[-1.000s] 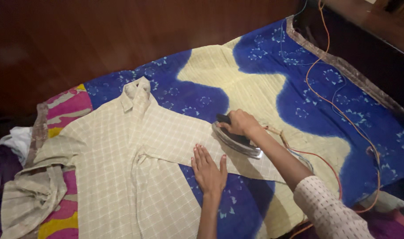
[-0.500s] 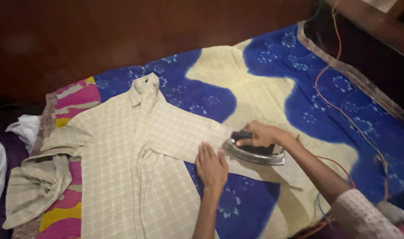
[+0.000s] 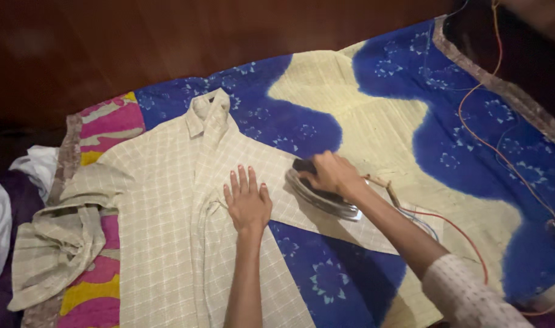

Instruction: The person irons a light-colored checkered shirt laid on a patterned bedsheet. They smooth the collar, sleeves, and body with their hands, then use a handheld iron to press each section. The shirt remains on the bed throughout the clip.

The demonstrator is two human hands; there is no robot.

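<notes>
At the far left a white cloth (image 3: 28, 167) lies bunched at the edge of the bedding, just beside the crumpled sleeve (image 3: 55, 249) of a pale checked shirt (image 3: 162, 206). The shirt is spread flat across a quilt (image 3: 374, 121) patterned in blue, cream and pink, its collar (image 3: 205, 112) pointing to the far side. The fabric looks thin, soft and light; it probably slides and wrinkles easily, so it needs pinning flat rather than gripping.

The left hand (image 3: 248, 203) does just that: palm down, fingers spread apart, pressed on the shirt near its middle seam, holding nothing.

To its right, the other sleeve is stretched out over the quilt, and an iron (image 3: 321, 195) sits on it. The right hand (image 3: 332, 175) is wrapped tightly around the iron's dark handle. The iron, with its metal sole, is likely heavy, rigid and hot below, so the handle on top is the only sensible place to hold it.

Farther right, an orange cord (image 3: 472, 136) trails from the iron's rear across the quilt towards the far right corner, lying loose and well apart from the shirt body.
</notes>
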